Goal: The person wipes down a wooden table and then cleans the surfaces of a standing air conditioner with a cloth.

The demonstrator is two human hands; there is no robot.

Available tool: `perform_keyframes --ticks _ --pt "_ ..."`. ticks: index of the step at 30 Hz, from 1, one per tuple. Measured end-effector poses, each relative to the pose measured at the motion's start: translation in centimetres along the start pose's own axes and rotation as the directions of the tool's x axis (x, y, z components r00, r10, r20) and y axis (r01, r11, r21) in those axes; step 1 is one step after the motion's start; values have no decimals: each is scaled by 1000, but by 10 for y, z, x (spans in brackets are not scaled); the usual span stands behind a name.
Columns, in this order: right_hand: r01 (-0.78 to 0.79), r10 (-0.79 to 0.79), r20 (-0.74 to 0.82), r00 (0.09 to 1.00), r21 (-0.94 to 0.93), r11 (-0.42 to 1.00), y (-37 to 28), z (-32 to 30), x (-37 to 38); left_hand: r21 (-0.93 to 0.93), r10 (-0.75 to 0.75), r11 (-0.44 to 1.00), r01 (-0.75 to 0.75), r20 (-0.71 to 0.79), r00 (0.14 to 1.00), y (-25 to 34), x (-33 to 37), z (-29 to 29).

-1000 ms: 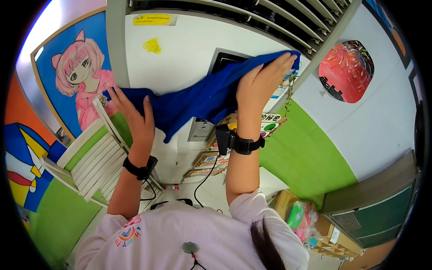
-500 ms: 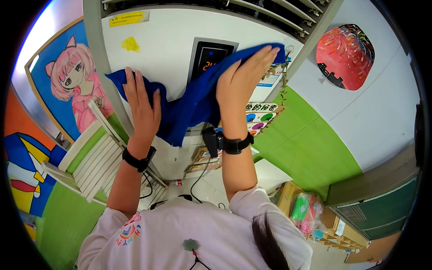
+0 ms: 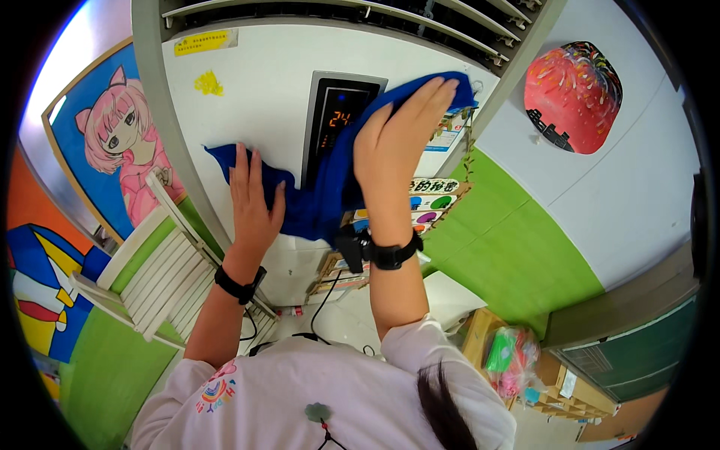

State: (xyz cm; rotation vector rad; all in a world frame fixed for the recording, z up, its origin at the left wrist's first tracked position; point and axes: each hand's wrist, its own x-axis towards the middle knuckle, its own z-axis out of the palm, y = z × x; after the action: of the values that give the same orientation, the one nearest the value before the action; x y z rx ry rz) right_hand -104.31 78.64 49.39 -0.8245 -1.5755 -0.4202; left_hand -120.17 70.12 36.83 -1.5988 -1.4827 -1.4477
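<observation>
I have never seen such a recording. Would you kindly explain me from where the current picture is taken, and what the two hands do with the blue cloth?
There is no robot: these are a person's bare hands. A wide fisheye camera on the head looks down, so straight edges bend. The left hand and right hand, fingers extended, lie over a crumpled dark-blue fabric cloth, against the flat front of a white upright appliance. The cloth partly covers its black rectangular display. Neither hand seems to close around anything.

A white slatted chair (image 3: 166, 279) stands near a pink-haired cartoon picture (image 3: 120, 135), and a red painting (image 3: 574, 101) hangs at right.
</observation>
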Motion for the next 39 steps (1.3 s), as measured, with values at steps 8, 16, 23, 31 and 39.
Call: perform_keyframes --ticks 8,16,23,31,39 --pt "11 -11 -38 999 20 1000 23 -14 43 -124 -20 992 18 -19 1000 7 2 0" --pt "24 -25 43 999 24 999 10 -7 6 -46 -25 999 27 43 999 5 -8 -5" --pt "48 -48 1 999 -101 994 -35 28 -1 9 -136 990 138 -117 984 -14 -5 -19" --pt "420 -451 258 854 169 892 -59 65 -147 -118 -275 960 254 -226 935 -75 -22 -37" --pt "22 -40 108 993 161 987 -70 55 -114 -432 -607 682 590 116 786 -101 -67 -52"
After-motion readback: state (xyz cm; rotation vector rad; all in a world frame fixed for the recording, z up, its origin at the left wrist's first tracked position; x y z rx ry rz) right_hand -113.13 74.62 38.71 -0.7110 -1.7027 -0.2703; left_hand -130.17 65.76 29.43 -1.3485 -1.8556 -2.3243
